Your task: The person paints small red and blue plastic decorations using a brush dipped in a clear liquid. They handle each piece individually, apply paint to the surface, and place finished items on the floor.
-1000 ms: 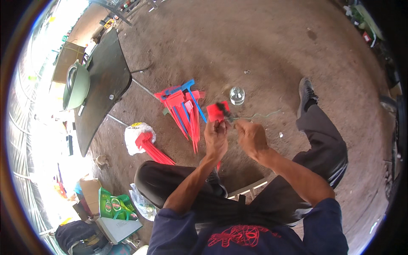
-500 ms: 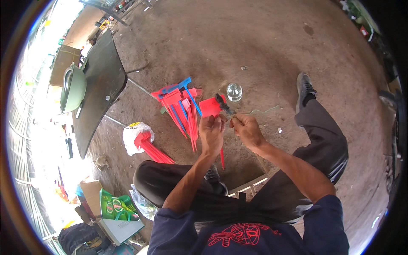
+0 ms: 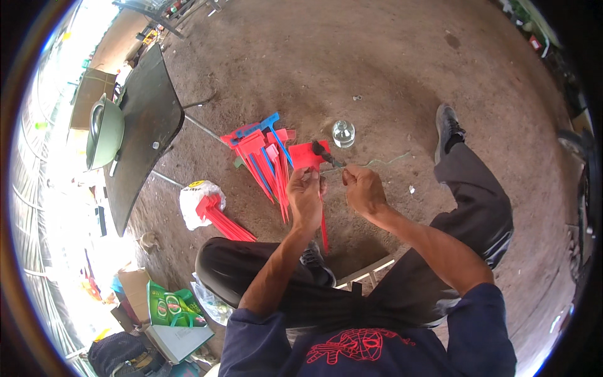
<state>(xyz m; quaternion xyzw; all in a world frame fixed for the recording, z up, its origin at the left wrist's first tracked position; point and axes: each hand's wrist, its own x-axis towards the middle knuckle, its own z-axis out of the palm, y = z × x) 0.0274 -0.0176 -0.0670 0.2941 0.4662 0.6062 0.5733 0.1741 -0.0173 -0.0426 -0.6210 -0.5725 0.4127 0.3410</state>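
Note:
A red flat plastic tag (image 3: 303,154) with a long thin tail is pinched in my left hand (image 3: 304,198), its plate upward and its tail hanging below. My right hand (image 3: 365,190) is closed on a dark, tufted brush-like thing (image 3: 323,152), whose tuft lies against the tag's right edge. What it is made of is too small to tell. Just beyond the tuft, a round clear glass bottle (image 3: 343,134) of clear liquid stands on the ground. Left of my hands lies a fanned heap of red tags (image 3: 252,142) with several blue ones (image 3: 274,136).
More red tags (image 3: 229,224) lie on a white plastic bag (image 3: 191,212) by my left knee. A dark low table (image 3: 146,119) holds a green basin (image 3: 108,135) at left. A green bag (image 3: 171,305) and a backpack (image 3: 122,353) sit lower left. Thin string (image 3: 386,162) trails rightward.
The dark tuft has turned and shifted slightly against the tag, and my right hand has drawn a little away from my left. The view has moved slightly; the heaps stay put.

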